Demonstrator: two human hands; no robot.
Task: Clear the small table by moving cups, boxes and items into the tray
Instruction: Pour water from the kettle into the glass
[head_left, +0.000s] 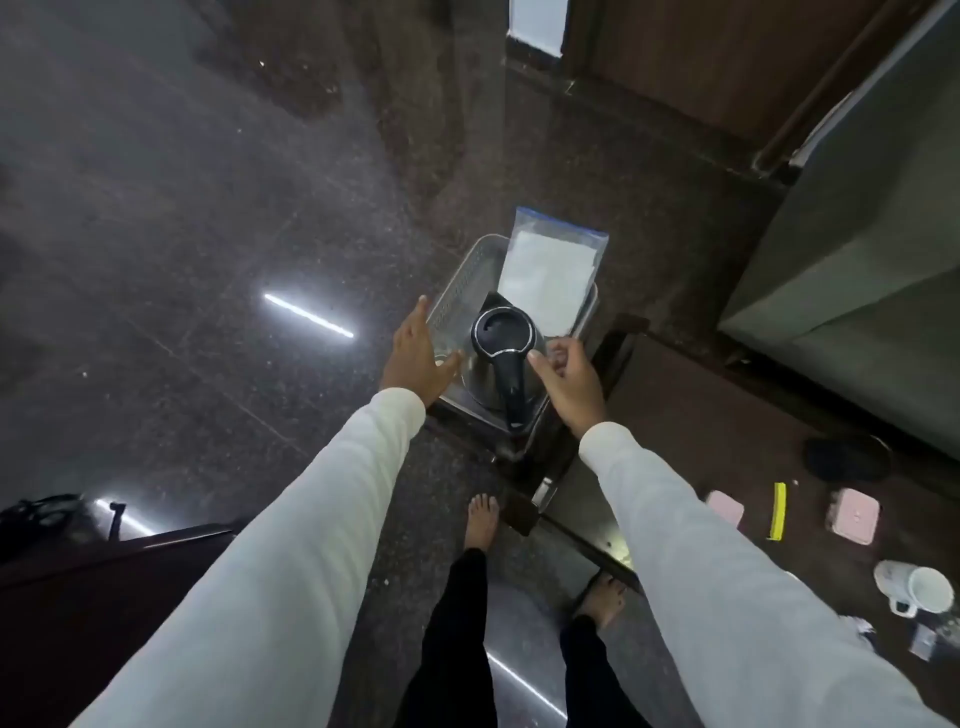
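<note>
A metal tray (470, 275) sits on a small dark stand in front of me. Inside it stands a steel kettle (503, 358) with a black lid and handle, and a clear zip bag (550, 275) with white contents leans on the tray's far end. My left hand (418, 358) grips the tray's left rim. My right hand (569, 374) is at the tray's right rim beside the kettle, fingers curled around the edge. On the dark table at the right lie two pink boxes (854, 515) (725, 506), a yellow strip (778, 511) and a white mug (917, 586).
A black round object (847, 457) rests on the table's far part. A grey cabinet (857, 270) stands at the right, a wooden wall behind. Dark polished floor spreads to the left. My bare feet stand below, by a dark furniture edge (130, 545) at the lower left.
</note>
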